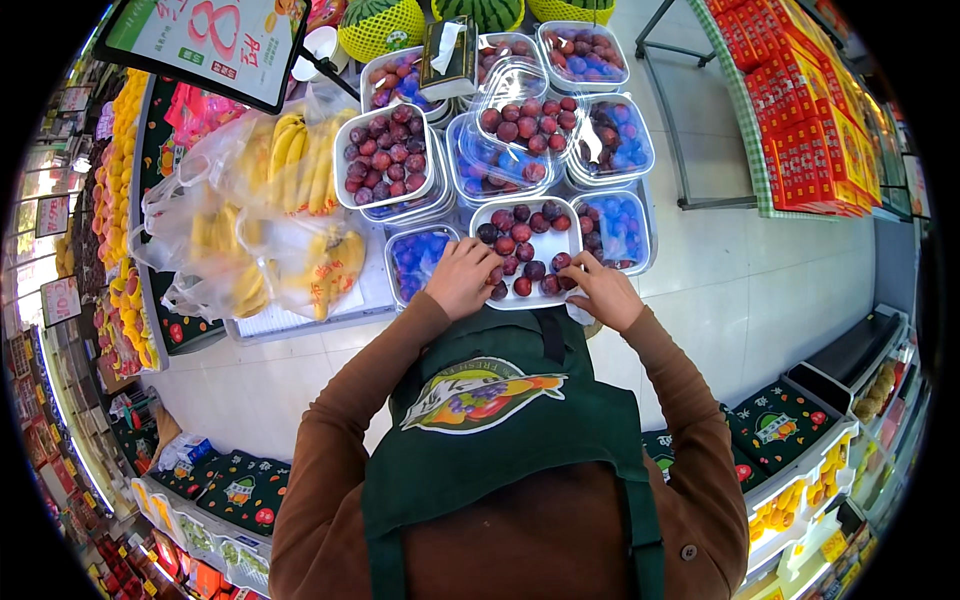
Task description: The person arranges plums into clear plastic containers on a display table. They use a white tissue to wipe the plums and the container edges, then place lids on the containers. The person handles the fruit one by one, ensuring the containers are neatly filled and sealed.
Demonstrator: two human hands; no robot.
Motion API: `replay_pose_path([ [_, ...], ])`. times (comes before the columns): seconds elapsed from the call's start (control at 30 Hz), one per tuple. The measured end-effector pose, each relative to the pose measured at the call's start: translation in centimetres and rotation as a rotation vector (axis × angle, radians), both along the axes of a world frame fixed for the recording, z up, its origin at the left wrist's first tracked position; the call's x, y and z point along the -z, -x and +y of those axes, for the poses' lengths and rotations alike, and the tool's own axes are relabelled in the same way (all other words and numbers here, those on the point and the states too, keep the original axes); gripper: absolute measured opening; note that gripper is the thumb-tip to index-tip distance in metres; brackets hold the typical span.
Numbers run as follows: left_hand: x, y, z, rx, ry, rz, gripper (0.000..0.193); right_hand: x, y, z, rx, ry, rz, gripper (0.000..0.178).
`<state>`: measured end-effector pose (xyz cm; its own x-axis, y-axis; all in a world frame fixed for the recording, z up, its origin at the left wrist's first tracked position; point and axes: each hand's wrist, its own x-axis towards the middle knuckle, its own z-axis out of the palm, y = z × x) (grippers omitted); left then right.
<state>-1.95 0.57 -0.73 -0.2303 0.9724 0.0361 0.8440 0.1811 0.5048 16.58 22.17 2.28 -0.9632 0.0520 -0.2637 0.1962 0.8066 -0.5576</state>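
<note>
A white plastic tray [557, 244] partly filled with dark red plums [522, 233] is right in front of me, at the near edge of the stacked fruit packs. Over its near left corner my left hand [463, 278] is closed, fingertips curled against a plum. At the near right corner my right hand [605, 290] pinches another plum [567, 283] between thumb and fingers. A bare white patch of the tray shows between the plums. Left of it sits a tray with blue lining [416, 262].
Heaped packs of plums [385, 155] stand beyond, with clear empty lids [510, 90] and a tissue box [449, 60] among them. Bagged bananas [290, 165] lie at left under a price sign [215, 45]. Watermelons [480, 12] are behind; red boxes [810, 150] stand far right.
</note>
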Motion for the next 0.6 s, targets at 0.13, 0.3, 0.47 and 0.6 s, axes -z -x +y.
replay_pose_path([
  [0.13,-0.8,-0.5,0.1,-0.027,0.032,-0.027,0.034,1.4,0.4,0.1,0.012,-0.116,0.026,0.038],
  [0.3,0.5,-1.1,0.4,-0.051,0.014,0.132,0.033,1.7,1.9,1.3,0.051,-0.124,0.123,0.040],
  [0.47,0.6,-1.1,0.5,-0.088,0.020,0.046,0.036,1.1,5.2,2.0,0.169,-0.054,0.272,0.041],
  [0.6,0.7,-0.9,0.1,-0.068,-0.002,0.070,0.036,1.6,6.2,1.6,0.147,-0.152,0.166,0.038],
])
